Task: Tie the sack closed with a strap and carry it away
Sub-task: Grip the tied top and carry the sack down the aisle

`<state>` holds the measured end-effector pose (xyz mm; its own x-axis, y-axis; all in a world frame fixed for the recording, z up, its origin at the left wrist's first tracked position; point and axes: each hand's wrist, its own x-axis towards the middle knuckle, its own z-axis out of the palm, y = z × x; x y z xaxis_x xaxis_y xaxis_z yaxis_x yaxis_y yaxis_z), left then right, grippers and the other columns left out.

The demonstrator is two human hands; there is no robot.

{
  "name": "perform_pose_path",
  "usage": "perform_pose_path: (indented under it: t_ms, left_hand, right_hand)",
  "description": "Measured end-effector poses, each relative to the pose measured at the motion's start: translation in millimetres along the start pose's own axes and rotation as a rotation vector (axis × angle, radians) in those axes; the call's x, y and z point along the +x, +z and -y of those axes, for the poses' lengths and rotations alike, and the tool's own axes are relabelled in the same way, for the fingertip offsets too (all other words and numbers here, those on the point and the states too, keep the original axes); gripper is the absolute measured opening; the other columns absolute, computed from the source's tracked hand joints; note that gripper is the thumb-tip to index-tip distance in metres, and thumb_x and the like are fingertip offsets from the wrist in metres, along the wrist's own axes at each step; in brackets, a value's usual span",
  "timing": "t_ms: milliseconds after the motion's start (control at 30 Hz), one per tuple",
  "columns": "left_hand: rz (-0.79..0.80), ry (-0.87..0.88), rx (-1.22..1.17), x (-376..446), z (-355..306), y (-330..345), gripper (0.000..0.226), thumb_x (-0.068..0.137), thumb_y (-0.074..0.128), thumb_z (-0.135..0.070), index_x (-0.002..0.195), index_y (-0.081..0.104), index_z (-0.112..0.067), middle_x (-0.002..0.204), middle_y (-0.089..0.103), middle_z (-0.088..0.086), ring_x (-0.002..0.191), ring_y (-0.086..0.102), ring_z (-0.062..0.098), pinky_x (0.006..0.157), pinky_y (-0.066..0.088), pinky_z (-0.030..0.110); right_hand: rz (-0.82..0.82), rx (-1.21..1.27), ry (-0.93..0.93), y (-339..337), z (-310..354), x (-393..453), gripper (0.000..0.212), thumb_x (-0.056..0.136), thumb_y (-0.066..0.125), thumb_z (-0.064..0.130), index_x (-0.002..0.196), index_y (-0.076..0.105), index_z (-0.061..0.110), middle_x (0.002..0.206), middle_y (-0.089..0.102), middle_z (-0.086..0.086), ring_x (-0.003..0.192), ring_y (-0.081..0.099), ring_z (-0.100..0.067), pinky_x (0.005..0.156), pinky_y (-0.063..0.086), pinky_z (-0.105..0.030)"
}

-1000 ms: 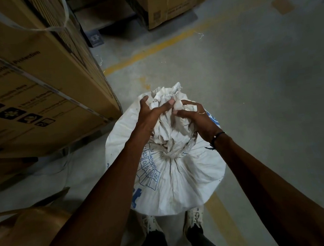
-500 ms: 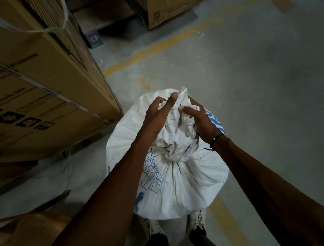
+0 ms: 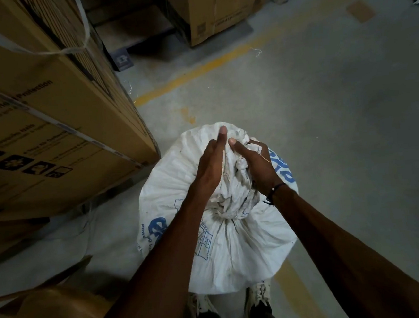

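The white woven sack [image 3: 236, 247] stands on the concrete floor [image 3: 326, 113] just ahead of the person's shoes [image 3: 257, 295], its neck gathered into a tight cinch with a loose bunch of cloth above it. Whether a strap goes round that cinch cannot be told. Blue printing runs over the sack's shoulders, but only fragments show and none of it reads as a word. The left hand [image 3: 210, 165] lies along the bunched top with its fingers nearly straight, pressing the cloth. The right hand [image 3: 253, 164] curls round the same bunch from the other side, gripping it; a dark band [image 3: 275, 189] circles that wrist. Left of the sack, close by it, a tall cardboard carton [image 3: 47, 117] bound with white banding carries the word "Protection" above smaller blurred lines and a row of dark icons. Beyond the sack a yellow floor line [image 3: 196, 72] crosses the floor, and past that sits another carton [image 3: 220, 8].
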<state>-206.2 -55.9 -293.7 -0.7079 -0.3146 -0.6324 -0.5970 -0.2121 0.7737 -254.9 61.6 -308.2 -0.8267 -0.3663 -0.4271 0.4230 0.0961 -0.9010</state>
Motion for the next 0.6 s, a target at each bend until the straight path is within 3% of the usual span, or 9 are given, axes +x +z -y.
perform_pose_path:
  t_ms: [67,133,200,300,433,500,567,600]
  left_hand:
    - [0.032,0.069,-0.039,-6.0,9.2,-5.1,0.077,0.085,0.051,-0.083,0.143,0.048,-0.033,0.142,0.053,-0.011,0.134,0.051,0.012,0.118,0.038,0.038]
    - [0.021,0.112,-0.041,-4.5,22.5,-15.6,0.081,0.081,0.068,-0.074,0.149,0.041,-0.038,0.147,0.051,-0.008,0.137,0.051,0.014,0.116,0.042,0.038]
    - [0.090,0.082,-0.069,-1.8,31.6,-24.5,0.083,0.076,0.076,-0.074,0.147,0.051,-0.039,0.148,0.060,-0.007,0.137,0.057,0.014,0.118,0.042,0.041]
    - [0.190,-0.003,-0.092,-2.3,35.2,-25.1,0.078,0.076,0.078,-0.075,0.142,0.060,-0.037,0.140,0.069,-0.005,0.136,0.060,0.018,0.120,0.040,0.050]
    - [0.136,0.010,-0.108,5.7,41.8,-19.7,0.089,0.075,0.073,-0.081,0.151,0.047,-0.042,0.155,0.051,-0.017,0.146,0.046,0.009,0.124,0.032,0.048]
    - [0.083,0.013,-0.091,-7.6,28.9,-16.4,0.086,0.074,0.069,-0.083,0.144,0.049,-0.037,0.143,0.050,-0.022,0.138,0.045,0.005,0.120,0.034,0.038]
    - [-0.005,0.008,-0.063,-11.6,27.8,-11.8,0.057,0.086,0.063,-0.075,0.125,0.052,-0.036,0.120,0.056,-0.019,0.123,0.052,0.005,0.107,0.039,0.030]
    - [-0.063,-0.001,-0.061,-17.1,24.0,-7.8,0.046,0.090,0.061,-0.072,0.115,0.054,-0.034,0.113,0.059,-0.020,0.115,0.056,0.003,0.102,0.040,0.029]
  right_hand:
    - [-0.055,0.023,0.017,3.9,1.2,-2.3,0.015,0.098,0.079,0.030,0.088,0.081,0.018,0.091,0.082,-0.006,0.091,0.080,-0.025,0.089,0.063,-0.044]
    - [-0.070,0.055,0.063,9.9,1.2,-4.3,0.035,0.091,0.083,0.040,0.100,0.082,0.007,0.103,0.082,-0.019,0.103,0.080,-0.038,0.097,0.063,-0.055]
    - [-0.052,0.109,0.104,12.7,-0.2,-5.7,0.043,0.090,0.083,0.039,0.110,0.080,0.000,0.111,0.080,-0.026,0.110,0.078,-0.042,0.101,0.061,-0.056]
    - [-0.046,0.146,0.145,13.3,0.0,-7.2,0.033,0.093,0.080,0.034,0.111,0.083,0.005,0.111,0.082,-0.019,0.108,0.079,-0.034,0.101,0.062,-0.049]
    - [-0.196,-0.045,0.044,17.0,-1.6,-4.2,0.045,0.082,0.082,0.061,0.091,0.078,0.017,0.093,0.081,-0.006,0.091,0.078,-0.022,0.091,0.064,-0.045]
    - [-0.292,-0.119,0.044,20.4,2.1,-6.0,0.064,0.072,0.079,0.077,0.101,0.070,0.021,0.099,0.078,0.000,0.096,0.075,-0.017,0.098,0.061,-0.046]
    - [-0.350,-0.144,0.110,22.7,6.3,-8.8,0.072,0.072,0.075,0.083,0.102,0.072,0.018,0.099,0.079,-0.003,0.096,0.075,-0.018,0.099,0.059,-0.044]
    - [-0.348,-0.140,0.134,23.2,7.7,-10.0,0.065,0.077,0.073,0.082,0.093,0.076,0.019,0.090,0.078,-0.002,0.090,0.075,-0.016,0.096,0.059,-0.041]
